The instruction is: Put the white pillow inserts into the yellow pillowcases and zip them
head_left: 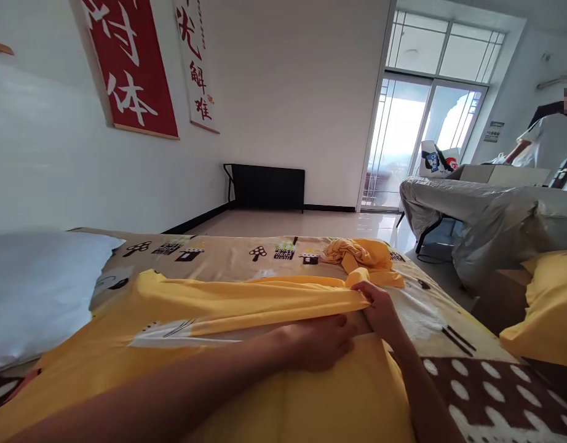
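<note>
A large yellow cloth (265, 300) spreads over the near part of a patterned blanket (232, 252), with its far edge raised in a long fold. My right hand (376, 304) pinches the right end of that fold between thumb and fingers. Beside it, my left hand (321, 342) reaches across from the left, palm down, with curled fingers at the opening under the fold. Its fingertips are partly hidden, so whether they grip the cloth is unclear. A bunched yellow cloth (357, 253) lies just beyond my right hand. At the left rests a white pillow (39, 289).
Beyond the blanket, a black folded panel (269, 186) leans by the wall. At the right stand a plastic-covered table (486, 200) with boxes, a person (548, 138) behind it, and yellow fabric (555, 307) on a brown box (505, 301).
</note>
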A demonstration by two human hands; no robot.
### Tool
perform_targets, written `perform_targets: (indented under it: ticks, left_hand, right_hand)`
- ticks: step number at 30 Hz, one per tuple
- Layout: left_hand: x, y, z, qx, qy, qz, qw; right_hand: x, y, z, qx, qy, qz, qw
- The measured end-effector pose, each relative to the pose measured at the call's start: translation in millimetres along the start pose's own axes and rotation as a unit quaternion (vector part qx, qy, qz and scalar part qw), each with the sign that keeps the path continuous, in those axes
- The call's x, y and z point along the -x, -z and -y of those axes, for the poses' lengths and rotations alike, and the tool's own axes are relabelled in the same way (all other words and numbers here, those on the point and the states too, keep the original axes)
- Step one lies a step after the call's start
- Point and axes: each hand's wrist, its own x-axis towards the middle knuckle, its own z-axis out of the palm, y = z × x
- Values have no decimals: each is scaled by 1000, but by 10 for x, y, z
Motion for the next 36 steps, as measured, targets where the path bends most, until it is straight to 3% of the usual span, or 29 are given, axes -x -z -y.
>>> perform_targets:
  ticks: [5, 8, 10, 13, 15, 20, 26, 31, 36]
  left_hand:
    - [-151, -42, 19, -9, -22, 24, 999]
    - [-242, -182, 38, 94, 37, -1, 995]
    - [-274, -272, 62, 149, 91, -53, 983]
    - [-290, -364, 78, 160, 170, -125, 964]
    - [-301, -388, 79, 153, 192, -132, 960]
    - [-396, -390, 172, 161, 170, -124, 964]
    - [-512, -458, 282, 135, 150, -73, 977]
    - [-478, -468, 198, 90, 154, -85, 980]
    - [-488, -513, 257, 138, 84, -66, 985]
  right_hand:
    - [-61, -26, -46, -56, -49, -40, 996]
    - [-75, -26, -125, -60, -55, -50, 995]
    - [-73, 1, -159, -35, -48, -33, 998]
    - [-58, 50, -142, 26, -30, -25, 999]
    - [-47, 66, -91, 66, -12, -43, 997]
    - [-25, 32, 26, 191, 39, -113, 974]
    - [-38, 26, -106, 294, 129, -124, 939]
    - [-38, 47, -58, 355, 144, -115, 917]
    - [4, 18, 128, 397, 127, -117, 902]
